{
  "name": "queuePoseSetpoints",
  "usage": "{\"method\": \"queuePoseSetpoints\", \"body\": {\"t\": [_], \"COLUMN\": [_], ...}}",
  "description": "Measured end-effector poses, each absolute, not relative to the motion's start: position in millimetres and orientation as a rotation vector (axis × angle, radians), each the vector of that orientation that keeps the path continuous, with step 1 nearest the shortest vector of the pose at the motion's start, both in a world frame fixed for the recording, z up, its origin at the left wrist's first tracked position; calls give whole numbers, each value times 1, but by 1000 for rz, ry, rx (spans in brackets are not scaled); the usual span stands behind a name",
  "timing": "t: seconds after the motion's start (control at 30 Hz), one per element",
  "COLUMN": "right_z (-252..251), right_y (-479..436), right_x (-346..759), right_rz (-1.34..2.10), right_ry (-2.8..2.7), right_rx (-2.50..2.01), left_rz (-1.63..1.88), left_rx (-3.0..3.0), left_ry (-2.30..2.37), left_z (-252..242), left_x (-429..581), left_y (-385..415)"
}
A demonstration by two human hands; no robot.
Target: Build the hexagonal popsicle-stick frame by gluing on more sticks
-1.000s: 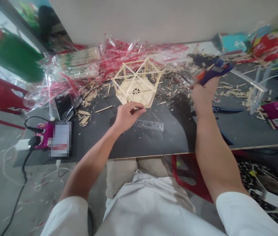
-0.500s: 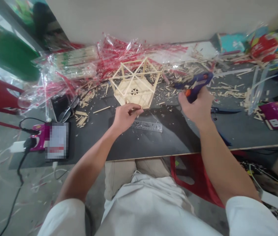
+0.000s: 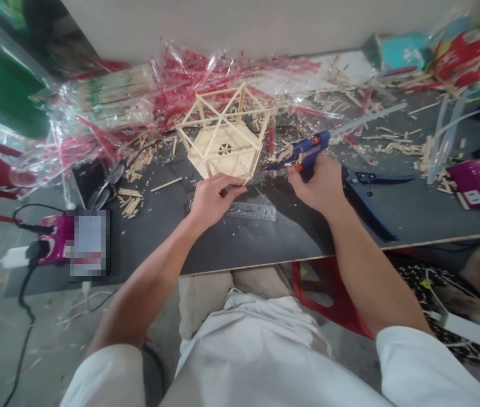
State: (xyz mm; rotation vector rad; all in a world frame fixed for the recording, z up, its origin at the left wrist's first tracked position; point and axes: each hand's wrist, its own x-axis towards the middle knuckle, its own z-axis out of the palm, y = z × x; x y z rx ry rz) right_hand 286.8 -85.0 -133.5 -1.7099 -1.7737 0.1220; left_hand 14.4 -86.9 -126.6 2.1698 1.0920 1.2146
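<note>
A six-sided frame of thin wooden sticks (image 3: 225, 148) stands on the dark table, with a round pattern in its base. My left hand (image 3: 214, 200) pinches at the frame's near edge; whether a small stick lies between the fingertips is hard to tell. My right hand (image 3: 321, 183) is wrapped round a blue glue gun (image 3: 310, 150), its nozzle pointing left, close to the frame's near right corner. A clear ruler (image 3: 252, 211) lies just in front of the frame, partly behind my left hand.
Dark-handled cutters (image 3: 369, 206) lie right of my right hand. Stick scraps and red plastic wrapping (image 3: 180, 85) spread behind the frame. At the left are a phone (image 3: 89, 243), glasses (image 3: 103, 195) and a purple power strip (image 3: 55, 240); another purple strip (image 3: 479, 183) sits at the right.
My right hand has brought the glue gun left and down, nearer the frame. My left hand stays at the frame's near edge. The view has shifted slightly.
</note>
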Motion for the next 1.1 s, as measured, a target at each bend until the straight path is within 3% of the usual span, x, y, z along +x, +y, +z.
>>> {"method": "queuePoseSetpoints", "body": {"t": [1.1], "right_z": [-131], "right_y": [-83], "right_x": [287], "right_rz": [169], "right_ry": [-1811], "right_rx": [-1739], "left_rz": [1246], "left_rx": [2074], "left_ry": [1078], "left_z": [-122], "left_x": [13], "left_y": [-86]}}
